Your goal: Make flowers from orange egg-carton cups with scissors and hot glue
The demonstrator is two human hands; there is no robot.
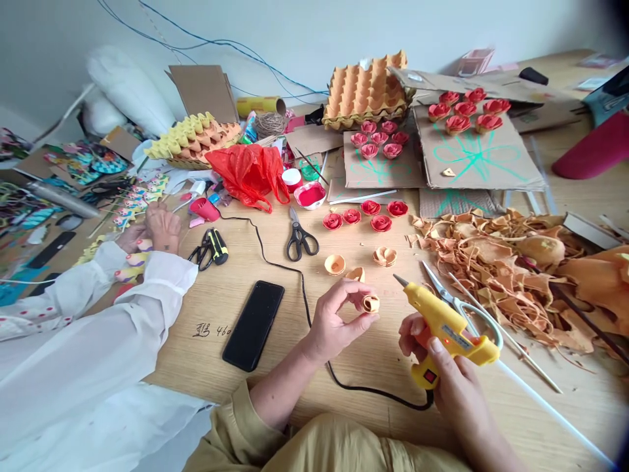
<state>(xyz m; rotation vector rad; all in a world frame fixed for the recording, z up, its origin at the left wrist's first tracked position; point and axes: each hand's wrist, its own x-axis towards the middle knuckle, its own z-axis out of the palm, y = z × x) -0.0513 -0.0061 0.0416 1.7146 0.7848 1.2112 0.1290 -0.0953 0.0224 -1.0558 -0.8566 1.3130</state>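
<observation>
Between the thumb and fingers of my left hand [339, 318] is a small rolled orange piece [371, 303]. My right hand [445, 364] grips a yellow glue gun [442, 321], whose nozzle points up and left, apart from the rolled piece. Just beyond my left hand stand a plain orange cup [335, 264] and a petalled orange cup [384, 256]; another orange piece is partly hidden by my fingers. Several red paper flowers [381, 223] sit farther back. Silver scissors [457, 305] lie behind the glue gun.
At left, another person's hands [164, 226] work near painted pieces. A phone [253, 326], black scissors [300, 239] and a black cord [302, 288] lie on the table [196, 354]. Orange scraps [476, 269] are heaped right; egg trays [366, 88] and flower-topped cardboard [476, 164] stand behind.
</observation>
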